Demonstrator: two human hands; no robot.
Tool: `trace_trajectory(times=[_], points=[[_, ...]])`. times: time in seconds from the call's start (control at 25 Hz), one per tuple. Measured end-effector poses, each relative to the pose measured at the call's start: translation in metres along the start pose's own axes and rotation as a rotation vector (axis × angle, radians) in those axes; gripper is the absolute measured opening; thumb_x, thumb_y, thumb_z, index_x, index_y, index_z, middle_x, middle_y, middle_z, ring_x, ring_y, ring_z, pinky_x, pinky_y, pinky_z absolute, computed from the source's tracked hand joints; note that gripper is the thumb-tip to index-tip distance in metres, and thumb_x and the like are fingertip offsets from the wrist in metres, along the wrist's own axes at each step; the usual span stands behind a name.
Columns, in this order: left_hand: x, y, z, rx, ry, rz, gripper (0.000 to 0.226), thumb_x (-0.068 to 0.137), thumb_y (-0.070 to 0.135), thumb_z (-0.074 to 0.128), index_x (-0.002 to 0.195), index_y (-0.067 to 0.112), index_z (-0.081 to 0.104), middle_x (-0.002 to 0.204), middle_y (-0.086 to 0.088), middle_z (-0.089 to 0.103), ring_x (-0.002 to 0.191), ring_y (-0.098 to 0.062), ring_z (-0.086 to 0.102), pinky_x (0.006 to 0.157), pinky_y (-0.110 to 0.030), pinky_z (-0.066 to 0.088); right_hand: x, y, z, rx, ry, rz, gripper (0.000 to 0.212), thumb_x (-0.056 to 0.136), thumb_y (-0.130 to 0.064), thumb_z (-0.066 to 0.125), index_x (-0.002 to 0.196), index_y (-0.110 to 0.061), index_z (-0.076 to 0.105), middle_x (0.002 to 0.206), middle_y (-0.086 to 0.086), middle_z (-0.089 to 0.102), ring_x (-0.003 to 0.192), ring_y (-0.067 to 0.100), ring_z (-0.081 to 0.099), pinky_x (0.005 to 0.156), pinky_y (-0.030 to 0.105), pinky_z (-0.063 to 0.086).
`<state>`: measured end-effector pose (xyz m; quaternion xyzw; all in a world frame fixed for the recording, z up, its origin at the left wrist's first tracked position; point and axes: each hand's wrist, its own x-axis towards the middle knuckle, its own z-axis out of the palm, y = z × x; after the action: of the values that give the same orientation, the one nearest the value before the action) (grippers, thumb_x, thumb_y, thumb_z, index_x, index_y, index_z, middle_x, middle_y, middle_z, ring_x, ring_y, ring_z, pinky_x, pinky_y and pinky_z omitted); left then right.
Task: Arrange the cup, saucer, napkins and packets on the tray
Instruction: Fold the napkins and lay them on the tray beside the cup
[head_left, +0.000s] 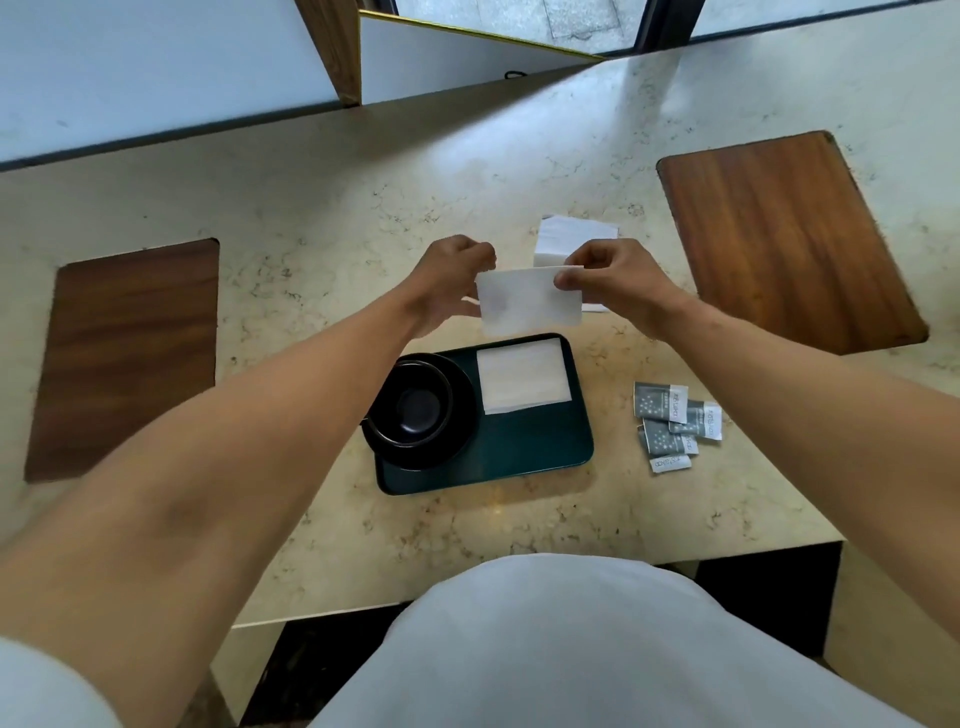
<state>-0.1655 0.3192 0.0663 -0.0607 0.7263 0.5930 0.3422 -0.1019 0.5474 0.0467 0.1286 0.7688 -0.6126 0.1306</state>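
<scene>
A dark green tray (524, 452) lies on the marble counter. On its left side a black cup (415, 405) stands on a black saucer (457, 436). A folded white napkin (522, 382) lies flat on the tray's far right part. Above the tray's far edge I hold another white napkin (530, 301) in the air, my left hand (449, 280) pinching its left top corner and my right hand (608, 280) its right top corner. Behind my right hand sits a stack of white napkins (566, 236). Several grey packets (672, 426) lie on the counter right of the tray.
Two wooden inlays are set in the counter, one at the left (130, 353) and one at the far right (779, 239). The counter's near edge (519, 582) runs just in front of my body. A white wall panel and window stand beyond the far edge.
</scene>
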Motion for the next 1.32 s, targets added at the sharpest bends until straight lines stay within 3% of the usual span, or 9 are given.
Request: trace_trajectory(times=[0.12,0.28,0.36,0.52,0.6,0.76,0.96,1.16,1.32], points=[[-0.01,-0.017,-0.007,-0.056,-0.11,-0.125,0.03,0.091,0.015,0.062,0.116,-0.002,0.062,0.105,-0.015,0.062,0.079,-0.032,0.067,0.073,-0.043,0.062,-0.008,0.007,0.014,0.054,0.03,0.061,0.009,0.085,-0.02,0.078,0.089,-0.015,0.072,0.096,0.008,0.07,0.095,0.032,0.07,0.084,0.053,0.058],[-0.016,-0.035,-0.008,0.14,-0.139,-0.113,0.024,0.09,0.008,0.074,0.111,-0.003,0.069,0.112,-0.024,0.072,0.098,-0.04,0.072,0.07,-0.035,0.062,-0.016,0.02,0.03,0.034,0.073,0.117,0.015,0.084,-0.028,0.078,0.096,-0.02,0.075,0.097,0.001,0.072,0.092,0.022,0.066,0.07,0.037,0.051],[-0.017,-0.038,-0.007,0.238,-0.119,-0.097,0.022,0.088,0.007,0.076,0.106,-0.004,0.071,0.11,-0.026,0.071,0.098,-0.039,0.072,0.071,-0.033,0.063,-0.018,0.027,0.036,0.017,0.099,0.146,0.015,0.086,-0.028,0.078,0.097,-0.02,0.074,0.098,-0.001,0.073,0.091,0.018,0.065,0.067,0.032,0.052],[-0.013,-0.045,-0.004,0.464,-0.035,-0.007,0.015,0.087,0.009,0.074,0.099,0.0,0.075,0.102,-0.02,0.074,0.079,-0.026,0.07,0.072,-0.034,0.064,-0.023,0.043,0.042,0.12,0.063,0.282,0.024,0.089,-0.014,0.077,0.111,-0.007,0.068,0.113,0.012,0.07,0.103,0.027,0.071,0.085,0.045,0.061],[-0.01,-0.049,-0.003,0.595,-0.008,0.036,0.013,0.088,0.013,0.073,0.097,0.004,0.077,0.097,-0.014,0.075,0.072,-0.02,0.067,0.068,-0.034,0.063,-0.026,0.049,0.045,0.128,0.059,0.324,0.027,0.091,-0.01,0.074,0.115,-0.002,0.065,0.116,0.015,0.068,0.105,0.031,0.07,0.086,0.049,0.061],[-0.004,-0.056,0.002,0.789,-0.032,0.059,0.011,0.087,0.015,0.069,0.094,0.009,0.077,0.084,-0.009,0.075,0.074,-0.018,0.07,0.065,-0.027,0.057,-0.029,0.058,0.05,0.007,0.076,0.328,0.022,0.094,-0.011,0.071,0.113,-0.002,0.065,0.112,0.013,0.068,0.101,0.029,0.07,0.083,0.044,0.063],[0.003,-0.061,0.009,0.869,-0.064,0.073,0.013,0.088,0.017,0.068,0.093,0.009,0.076,0.073,0.004,0.067,0.071,-0.01,0.064,0.059,-0.021,0.048,-0.026,0.062,0.048,-0.065,0.086,0.337,0.02,0.095,-0.012,0.069,0.113,-0.003,0.066,0.109,0.011,0.07,0.095,0.025,0.071,0.077,0.038,0.063],[0.013,-0.063,0.013,0.928,-0.093,0.049,0.019,0.089,0.02,0.065,0.094,0.005,0.074,0.089,-0.008,0.073,0.081,-0.021,0.066,0.065,-0.028,0.05,-0.02,0.067,0.043,-0.169,0.078,0.338,0.02,0.094,-0.015,0.071,0.11,-0.004,0.068,0.107,0.01,0.071,0.095,0.024,0.072,0.083,0.041,0.062],[0.016,-0.063,0.013,1.009,-0.108,0.043,0.027,0.087,0.019,0.062,0.097,-0.005,0.071,0.098,-0.02,0.073,0.076,-0.024,0.059,0.066,-0.034,0.047,-0.019,0.07,0.045,-0.268,0.027,0.307,0.013,0.094,-0.018,0.071,0.101,-0.007,0.069,0.104,0.009,0.072,0.095,0.026,0.072,0.084,0.044,0.062]])
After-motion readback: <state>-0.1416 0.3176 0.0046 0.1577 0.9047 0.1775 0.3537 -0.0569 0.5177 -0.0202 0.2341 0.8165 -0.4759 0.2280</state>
